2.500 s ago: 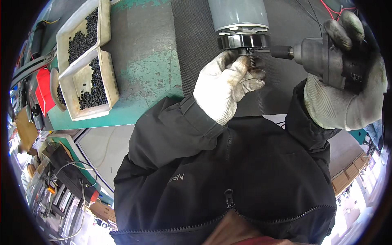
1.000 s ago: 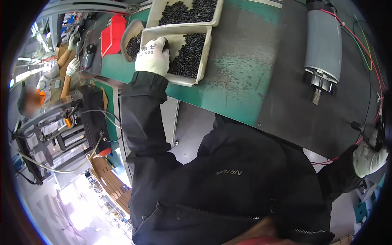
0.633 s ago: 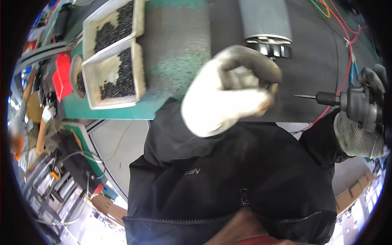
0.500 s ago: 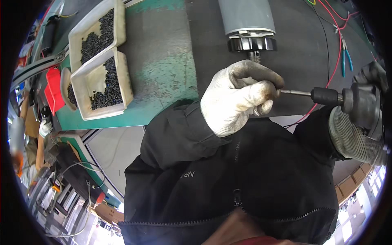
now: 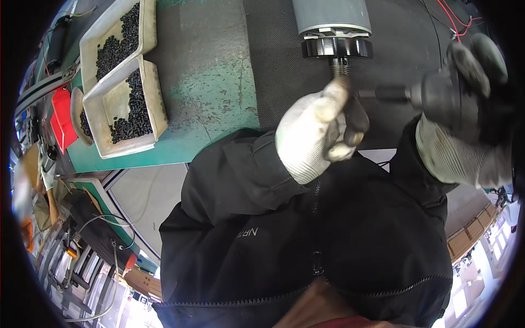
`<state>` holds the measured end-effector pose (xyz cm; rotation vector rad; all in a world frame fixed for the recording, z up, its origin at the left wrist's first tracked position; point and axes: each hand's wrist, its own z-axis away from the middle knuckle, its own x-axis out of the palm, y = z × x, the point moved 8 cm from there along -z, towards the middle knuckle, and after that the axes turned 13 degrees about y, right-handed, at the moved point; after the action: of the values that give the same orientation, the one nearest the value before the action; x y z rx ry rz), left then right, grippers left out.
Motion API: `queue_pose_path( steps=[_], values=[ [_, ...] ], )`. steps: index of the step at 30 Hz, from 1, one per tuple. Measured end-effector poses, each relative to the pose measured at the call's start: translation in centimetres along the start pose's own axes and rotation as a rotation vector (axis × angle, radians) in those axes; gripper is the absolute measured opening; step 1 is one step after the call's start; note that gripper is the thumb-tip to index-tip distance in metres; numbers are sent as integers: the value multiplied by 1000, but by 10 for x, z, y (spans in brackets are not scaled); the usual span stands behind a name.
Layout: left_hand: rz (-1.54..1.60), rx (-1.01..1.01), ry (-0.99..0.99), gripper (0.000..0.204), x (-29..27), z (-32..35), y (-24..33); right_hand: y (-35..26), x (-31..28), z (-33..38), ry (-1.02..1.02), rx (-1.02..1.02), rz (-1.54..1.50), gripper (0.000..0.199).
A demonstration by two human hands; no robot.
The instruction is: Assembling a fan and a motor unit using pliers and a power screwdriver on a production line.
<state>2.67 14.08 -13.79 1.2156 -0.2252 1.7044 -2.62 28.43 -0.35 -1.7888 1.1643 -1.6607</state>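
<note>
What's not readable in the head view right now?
- Driver bit tip: hidden behind the left hand.
- What the left hand's fingers pinch: too small, covered by the glove.
- Grey cylinder: its top is cut off by the upper edge.
- Power driver: blurred, mostly wrapped by the right hand.

Knit cloth gloves (image 5: 314, 131), matt grey cylinder (image 5: 331, 16), worn green bench (image 5: 213, 82)

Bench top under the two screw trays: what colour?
Green, worn in patches, in the head view: bench top under the trays.
</note>
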Motion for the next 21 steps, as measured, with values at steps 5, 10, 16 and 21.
queue_pose_path(
  steps=[5,10,16,21],
  values=[
    [144,87,22,47,-14,-18,9,14,-4,-3,13,61,15,42],
    [90,111,18,41,-20,-22,14,17,-3,1,26,124,14,47],
    [40,124,29,42,-13,-22,15,28,17,-2,-174,125,42,46],
    [20,144,27,44,-14,-27,18,37,16,-5,-86,106,57,38]
  ],
)
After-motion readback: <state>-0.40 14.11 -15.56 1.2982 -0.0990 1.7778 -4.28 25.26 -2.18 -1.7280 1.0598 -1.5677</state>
